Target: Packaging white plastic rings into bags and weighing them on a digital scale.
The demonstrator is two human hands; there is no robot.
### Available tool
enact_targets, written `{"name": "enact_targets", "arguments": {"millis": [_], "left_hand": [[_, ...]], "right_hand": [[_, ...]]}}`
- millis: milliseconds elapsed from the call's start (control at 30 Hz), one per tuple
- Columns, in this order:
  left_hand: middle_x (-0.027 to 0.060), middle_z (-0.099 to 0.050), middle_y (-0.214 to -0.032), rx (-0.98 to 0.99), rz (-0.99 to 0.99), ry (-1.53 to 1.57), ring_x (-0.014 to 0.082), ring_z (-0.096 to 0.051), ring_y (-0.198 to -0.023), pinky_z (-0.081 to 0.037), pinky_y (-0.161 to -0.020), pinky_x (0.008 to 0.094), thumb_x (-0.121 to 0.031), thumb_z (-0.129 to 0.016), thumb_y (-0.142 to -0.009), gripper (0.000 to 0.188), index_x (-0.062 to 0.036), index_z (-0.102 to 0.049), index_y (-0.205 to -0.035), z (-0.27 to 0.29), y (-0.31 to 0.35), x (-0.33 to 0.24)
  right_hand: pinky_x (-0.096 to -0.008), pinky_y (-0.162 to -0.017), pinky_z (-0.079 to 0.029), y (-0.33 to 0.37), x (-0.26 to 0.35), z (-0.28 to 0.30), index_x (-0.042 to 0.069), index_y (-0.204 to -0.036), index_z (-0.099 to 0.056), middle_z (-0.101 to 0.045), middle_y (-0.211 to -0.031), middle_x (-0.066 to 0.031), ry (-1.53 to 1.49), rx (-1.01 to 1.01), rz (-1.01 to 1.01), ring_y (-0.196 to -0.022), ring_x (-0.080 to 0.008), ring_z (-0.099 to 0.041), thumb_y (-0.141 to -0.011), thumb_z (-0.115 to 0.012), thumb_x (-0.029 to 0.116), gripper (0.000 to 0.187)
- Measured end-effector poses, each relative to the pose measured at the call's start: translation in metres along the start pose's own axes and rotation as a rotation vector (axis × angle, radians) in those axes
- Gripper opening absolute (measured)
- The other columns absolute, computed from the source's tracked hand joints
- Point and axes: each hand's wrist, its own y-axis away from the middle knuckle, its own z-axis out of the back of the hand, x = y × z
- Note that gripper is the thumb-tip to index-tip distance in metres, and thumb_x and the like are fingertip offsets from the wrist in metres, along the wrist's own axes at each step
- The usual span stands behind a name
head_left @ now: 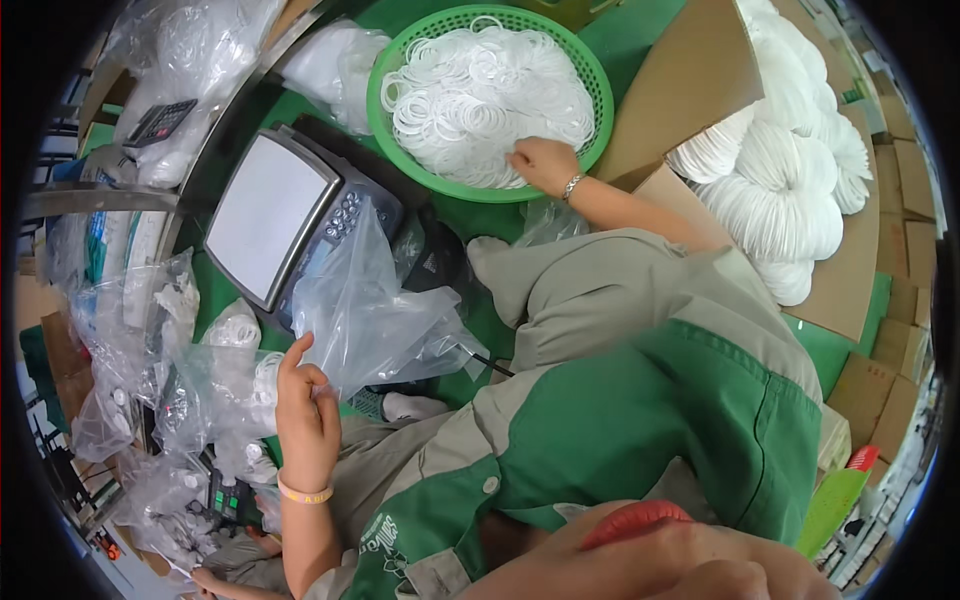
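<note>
- The right hand [548, 166] is at the near edge of a pile of white rings [480, 90]; I can't tell if its fingers pinch any.
- The rings sit in a round green basket [602, 100].
- The left hand [308, 425] has bent fingers beside a clear bag [385, 310]; I can't tell if it pinches it.
- The bag hangs against a grey scale [330, 215].

Beneath the right fingers [518, 154], white rings [480, 90] in a bright green basket [470, 190] patterned with holes; right of those fingers, white bundles [785, 200] in a brown carton [690, 80]; just beside the left fingers [294, 362], a milky translucent bag [370, 300]; ahead of them, a white plate [265, 215] edged dark grey.
</note>
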Motion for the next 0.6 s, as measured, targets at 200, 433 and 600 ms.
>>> {"name": "enact_targets", "arguments": {"millis": [200,433,600], "left_hand": [[0.0269,-0.043,-0.127,0.107,0.101,-0.016,0.0201,-0.054,-0.059,-0.044,-0.058,0.0276,0.012,-0.047,-0.069,0.020,0.0012,-0.058,-0.081,0.001,-0.010,-0.007],[0.0149,-0.065,-0.089,0.067,0.122,-0.100,0.0241,-0.057,-0.066,-0.045,-0.062,0.0330,0.003,-0.059,-0.069,0.018,-0.0005,-0.064,-0.086,0.000,-0.002,0.006],[0.0120,-0.064,-0.081,0.050,0.182,0.011,0.0203,-0.057,-0.064,-0.045,-0.058,0.0291,-0.004,-0.068,-0.072,0.011,-0.0006,-0.064,-0.081,0.008,0.001,0.015]], "right_hand": [[-0.0416,-0.064,-0.046,0.013,-0.053,0.014,0.009,-0.079,-0.060,-0.062,-0.086,-0.0097,0.079,-0.154,-0.421,-0.078,-0.0304,-0.059,-0.083,-0.045,0.035,0.030],[-0.0402,-0.067,-0.047,0.033,-0.094,0.003,0.010,-0.080,-0.061,-0.062,-0.086,-0.0098,0.087,-0.231,-0.390,-0.078,-0.0304,-0.059,-0.082,-0.049,0.034,0.027],[-0.0388,-0.079,-0.045,-0.026,-0.104,-0.032,0.004,-0.095,-0.059,-0.058,-0.097,-0.0185,-0.105,-0.328,-0.384,-0.090,-0.0337,-0.055,-0.074,-0.060,0.028,0.031]]}}
